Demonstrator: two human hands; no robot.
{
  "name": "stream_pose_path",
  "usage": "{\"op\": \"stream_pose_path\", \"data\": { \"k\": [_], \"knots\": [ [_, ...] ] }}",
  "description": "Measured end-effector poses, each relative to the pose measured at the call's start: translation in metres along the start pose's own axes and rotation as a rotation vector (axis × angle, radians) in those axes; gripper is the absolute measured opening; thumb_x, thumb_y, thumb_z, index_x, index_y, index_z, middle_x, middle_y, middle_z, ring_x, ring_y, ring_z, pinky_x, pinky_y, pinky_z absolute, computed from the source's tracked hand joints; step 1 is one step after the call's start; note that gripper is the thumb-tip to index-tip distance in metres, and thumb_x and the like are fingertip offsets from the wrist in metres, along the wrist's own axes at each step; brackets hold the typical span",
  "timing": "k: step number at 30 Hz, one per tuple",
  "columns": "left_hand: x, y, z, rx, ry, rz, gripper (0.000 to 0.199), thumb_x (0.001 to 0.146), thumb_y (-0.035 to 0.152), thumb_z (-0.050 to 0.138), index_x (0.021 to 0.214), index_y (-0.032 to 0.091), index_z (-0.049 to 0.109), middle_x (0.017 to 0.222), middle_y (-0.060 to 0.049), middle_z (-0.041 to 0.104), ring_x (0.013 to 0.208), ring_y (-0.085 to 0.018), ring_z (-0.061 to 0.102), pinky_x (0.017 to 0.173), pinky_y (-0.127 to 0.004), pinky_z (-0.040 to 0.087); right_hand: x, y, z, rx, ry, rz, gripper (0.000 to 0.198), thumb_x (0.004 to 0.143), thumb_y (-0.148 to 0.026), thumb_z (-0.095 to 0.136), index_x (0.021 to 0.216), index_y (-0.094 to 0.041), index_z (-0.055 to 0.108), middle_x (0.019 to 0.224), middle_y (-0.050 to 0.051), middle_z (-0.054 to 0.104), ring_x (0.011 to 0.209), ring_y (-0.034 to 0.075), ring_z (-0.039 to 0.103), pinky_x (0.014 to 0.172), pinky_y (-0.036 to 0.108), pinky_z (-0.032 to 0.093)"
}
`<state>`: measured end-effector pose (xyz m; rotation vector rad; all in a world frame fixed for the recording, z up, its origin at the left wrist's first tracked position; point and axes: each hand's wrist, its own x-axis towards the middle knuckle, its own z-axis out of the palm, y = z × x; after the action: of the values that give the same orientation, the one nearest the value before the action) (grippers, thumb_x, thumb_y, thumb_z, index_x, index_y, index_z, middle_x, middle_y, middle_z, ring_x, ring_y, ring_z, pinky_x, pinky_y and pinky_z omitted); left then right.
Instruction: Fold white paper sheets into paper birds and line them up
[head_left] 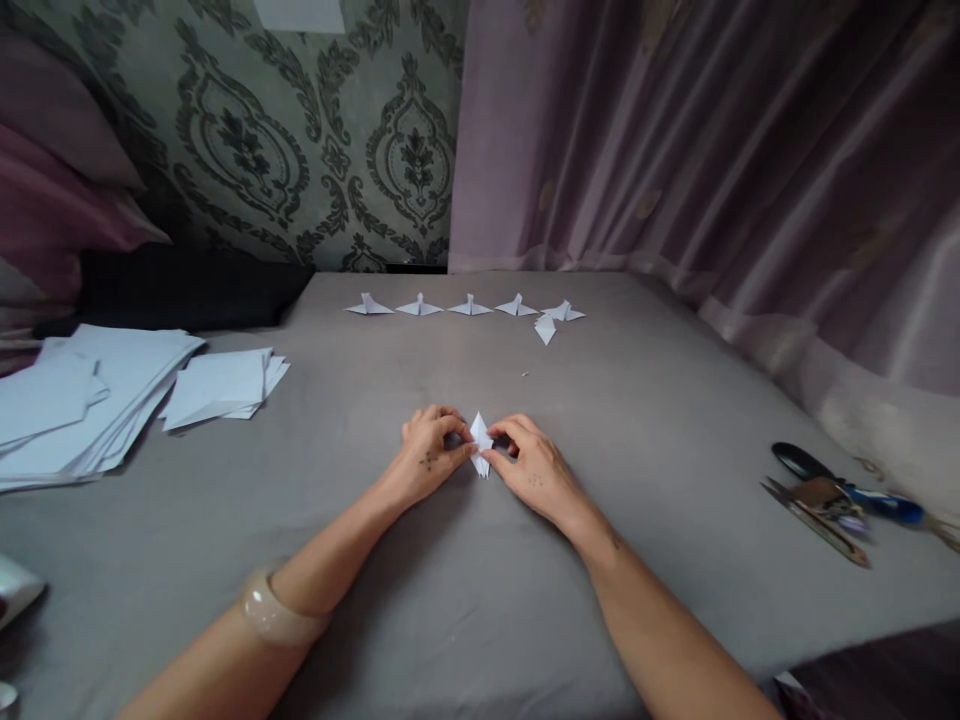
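Note:
A small white folded paper, shaped like a narrow diamond with split points at its near end, is held just over the grey cloth. My left hand pinches its left edge between thumb and fingers. On the opposite edge, my right hand grips it the same way. Beyond the hands, several finished-looking folded paper cranes stand in a row. One flat diamond-shaped paper piece lies in front of the crane at the row's right end.
Large white paper sheets are stacked at the left, beside smaller cut squares. Scissors and a blue-and-black tool lie at the right. A tiny scrap rests beyond my hands. A purple curtain borders the back right.

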<state>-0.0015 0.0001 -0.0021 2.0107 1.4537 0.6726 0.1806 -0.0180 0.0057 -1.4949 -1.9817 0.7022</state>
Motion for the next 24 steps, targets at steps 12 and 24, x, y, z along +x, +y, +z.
{"op": "stream_pose_path", "data": {
  "k": [12,24],
  "knots": [
    [-0.003,0.0,0.003,0.1,-0.002,0.068,0.028,0.081,0.033,0.061,0.108,0.026,0.061,0.115,-0.007,0.056,0.103,-0.026,0.047,0.089,-0.043,0.036,0.0,0.002,0.0,-0.023,0.005,-0.021,0.011,0.084,-0.019,0.055,0.092,-0.021,0.062,0.097,0.003,0.059,0.077,0.011,0.057,0.074,0.024,0.045],
    [0.007,0.024,-0.008,0.374,-0.145,0.41,0.052,0.067,0.009,0.044,0.113,0.026,0.058,0.117,-0.005,0.061,0.106,-0.03,0.045,0.096,-0.052,0.024,0.004,0.005,0.0,-0.017,0.216,0.152,0.014,0.083,-0.022,0.048,0.092,-0.019,0.058,0.089,0.006,0.066,0.068,0.015,0.061,0.065,0.027,0.047]
  ]
}}
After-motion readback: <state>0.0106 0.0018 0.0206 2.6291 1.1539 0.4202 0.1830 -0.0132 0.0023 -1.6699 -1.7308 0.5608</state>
